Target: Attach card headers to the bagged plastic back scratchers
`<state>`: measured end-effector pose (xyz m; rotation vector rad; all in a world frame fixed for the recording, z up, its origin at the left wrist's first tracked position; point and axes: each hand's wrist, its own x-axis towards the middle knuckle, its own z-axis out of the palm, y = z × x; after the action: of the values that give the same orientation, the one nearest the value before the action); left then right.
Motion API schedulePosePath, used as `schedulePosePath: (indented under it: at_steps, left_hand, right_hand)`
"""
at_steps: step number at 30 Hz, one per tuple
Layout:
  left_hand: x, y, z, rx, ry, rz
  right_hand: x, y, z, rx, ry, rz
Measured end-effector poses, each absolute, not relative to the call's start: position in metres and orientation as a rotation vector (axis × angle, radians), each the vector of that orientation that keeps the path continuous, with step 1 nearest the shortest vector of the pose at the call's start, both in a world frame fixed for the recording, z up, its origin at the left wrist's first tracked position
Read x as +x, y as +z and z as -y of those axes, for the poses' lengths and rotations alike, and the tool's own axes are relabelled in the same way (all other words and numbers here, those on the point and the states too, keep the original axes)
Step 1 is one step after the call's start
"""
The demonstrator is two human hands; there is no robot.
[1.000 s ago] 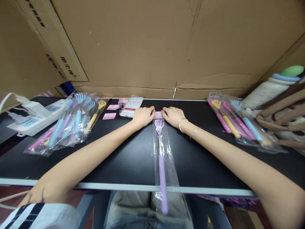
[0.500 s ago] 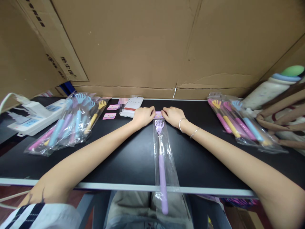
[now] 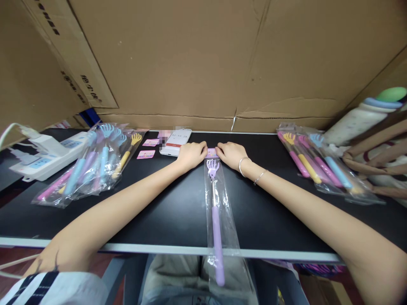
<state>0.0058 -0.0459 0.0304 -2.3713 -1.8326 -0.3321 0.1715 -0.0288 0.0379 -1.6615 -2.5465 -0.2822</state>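
Observation:
A purple back scratcher [image 3: 216,235] lies inside a clear plastic bag [image 3: 229,224] at the middle of the desk, its claw end away from me and its handle sticking out past the front edge. Across the bag's far end sits a small pink label card [image 3: 211,153]. My left hand [image 3: 192,155] is closed at the card's left edge, fingers bent and thumb side touching it. On the opposite edge, my right hand [image 3: 233,155] grips in the same way. My fingers partly cover both card ends.
Bagged back scratchers [image 3: 103,165] lie at left beside a white power strip [image 3: 51,159]; more bagged scratchers [image 3: 313,163] lie at right near a bottle [image 3: 356,118]. Behind my left hand are a phone [image 3: 176,142] and pink cards [image 3: 146,154]. Cardboard [image 3: 190,63] walls the back.

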Motion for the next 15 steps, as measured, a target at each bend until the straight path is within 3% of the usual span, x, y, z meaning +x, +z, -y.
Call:
schedulePosePath:
  at_steps: [15]
  left_hand:
    - [0.0042, 0.0297, 0.0460, -2.366, -0.327, 1.793]
  right_hand:
    - [0.1722, 0.0372, 0.0286, -1.662, -0.280, 2.544]
